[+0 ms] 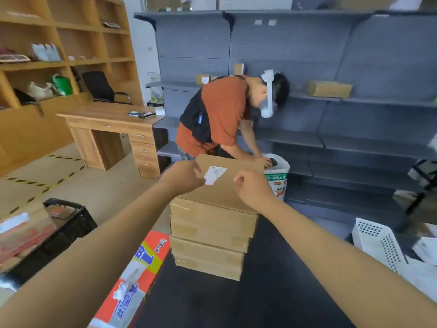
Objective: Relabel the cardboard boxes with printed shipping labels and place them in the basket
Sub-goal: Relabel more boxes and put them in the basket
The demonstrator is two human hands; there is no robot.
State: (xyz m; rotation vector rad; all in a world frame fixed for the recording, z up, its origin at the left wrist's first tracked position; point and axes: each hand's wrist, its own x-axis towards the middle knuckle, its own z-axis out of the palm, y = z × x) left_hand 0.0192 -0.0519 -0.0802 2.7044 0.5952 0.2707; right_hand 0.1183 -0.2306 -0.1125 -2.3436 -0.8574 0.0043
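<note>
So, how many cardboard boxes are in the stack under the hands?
4, stacked on the dark table: top box with the label, then second, third, bottom.

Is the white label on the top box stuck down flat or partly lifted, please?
Partly lifted, it seems: the label lies on the top box, but the left hand pinches its left edge. Whether the rest adheres, I cannot tell.

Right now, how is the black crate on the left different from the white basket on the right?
The black crate is dark and stands upright on the floor, left of the box stack; the white basket is pale and tipped at a slant on the right. The black crate holds flattened cardboard; what the white basket holds cannot be seen. Both have perforated walls.
</note>
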